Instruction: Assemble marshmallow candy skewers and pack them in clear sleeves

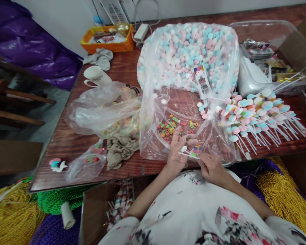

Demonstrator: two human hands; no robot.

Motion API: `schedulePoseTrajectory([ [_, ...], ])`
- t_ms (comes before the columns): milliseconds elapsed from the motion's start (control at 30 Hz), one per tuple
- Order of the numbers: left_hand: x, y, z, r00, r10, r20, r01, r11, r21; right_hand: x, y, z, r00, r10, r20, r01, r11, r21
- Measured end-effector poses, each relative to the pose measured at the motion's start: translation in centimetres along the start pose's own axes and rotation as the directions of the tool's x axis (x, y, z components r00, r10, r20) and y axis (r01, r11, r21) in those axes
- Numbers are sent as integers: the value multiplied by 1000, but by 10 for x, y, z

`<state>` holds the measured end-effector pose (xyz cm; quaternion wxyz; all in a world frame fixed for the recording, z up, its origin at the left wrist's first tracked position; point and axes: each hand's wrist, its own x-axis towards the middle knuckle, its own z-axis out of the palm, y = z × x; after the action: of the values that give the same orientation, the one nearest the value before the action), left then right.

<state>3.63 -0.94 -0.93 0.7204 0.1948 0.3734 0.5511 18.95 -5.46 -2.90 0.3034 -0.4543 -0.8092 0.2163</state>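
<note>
My left hand is turned palm up near the table's front edge, its fingers loosely curled and partly apart. A white candy rests against it. My right hand pinches a thin white stick, whose far end reaches across to the left hand. Small coloured candy rings show close to the left fingers; whether they lie in the hand or on the plastic I cannot tell. More ring candies are scattered on clear plastic just beyond.
Behind lies a large bag of pastel candies. At right, finished candy sticks are piled before a clear bin. On the left are a plastic bag, a cloth, a white mug and an orange tray.
</note>
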Motion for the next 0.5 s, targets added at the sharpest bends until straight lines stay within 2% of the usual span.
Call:
schedulePoseTrajectory([
  [100,-3,-6,7,998,-37,47,32,995,90,2,2,5,999,22,-40,-21,999,25],
  [200,-4,-13,16,992,-33,118,9,981,193,4,3,8,996,30,-82,-24,997,75],
  [333,2,-21,20,981,-15,193,-25,978,208,9,4,3,988,52,-147,-24,982,187],
  [400,10,-16,18,962,-42,270,-18,976,218,10,7,-2,975,108,-194,-55,964,260],
  [500,30,7,18,926,-77,371,-27,963,268,7,16,-6,942,248,-225,-145,907,394],
])
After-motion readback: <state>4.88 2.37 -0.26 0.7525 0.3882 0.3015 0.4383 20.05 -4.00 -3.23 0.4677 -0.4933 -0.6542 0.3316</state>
